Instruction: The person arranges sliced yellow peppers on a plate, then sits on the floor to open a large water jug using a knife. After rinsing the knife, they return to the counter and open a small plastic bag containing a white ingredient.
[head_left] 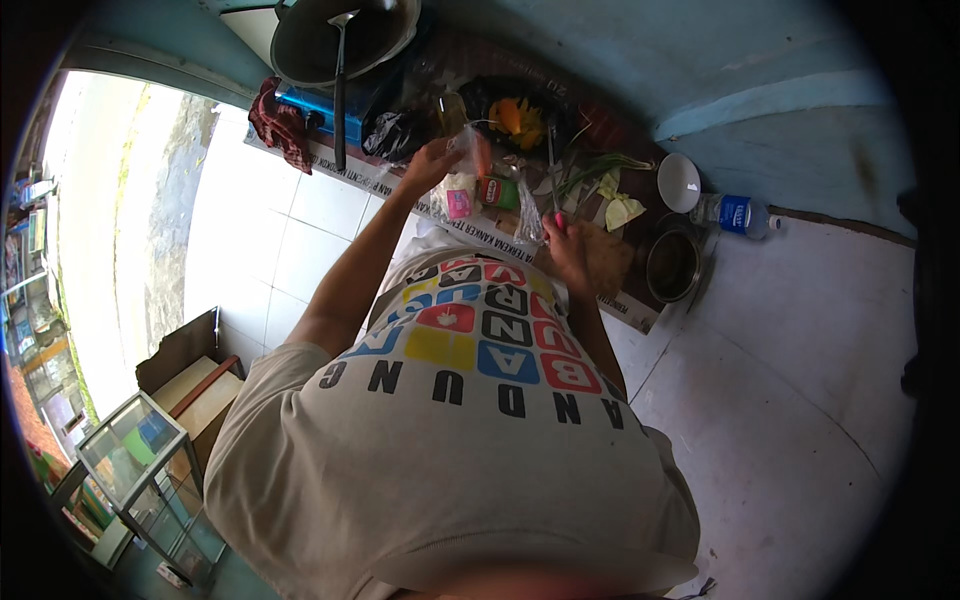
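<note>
The right hand [567, 252] is closed around the pink handle of a knife [559, 219], whose blade points away from the body, above the printed mat [509, 246]. The left hand [430, 167] has its fingertips at a clear plastic bag [468, 146]; whether they are shut on it cannot be told. Just beside this bag lies a carrot [483, 157], and nearer the body are a pink-labelled packet [459, 204] and a green packet [497, 192]. To the right of the knife are spring onions [598, 170], a cabbage piece [623, 210] and a brown board [606, 262]. Beyond the hands, orange and yellow pieces [516, 119] lie on a black surface. At far right are a white bowl [679, 183], a blue-labelled bottle [734, 215] and a metal pot [673, 265]. At far left, a wok [340, 42] stands near a dark red cloth [280, 125], with a long-handled utensil [341, 95] across its rim.
</note>
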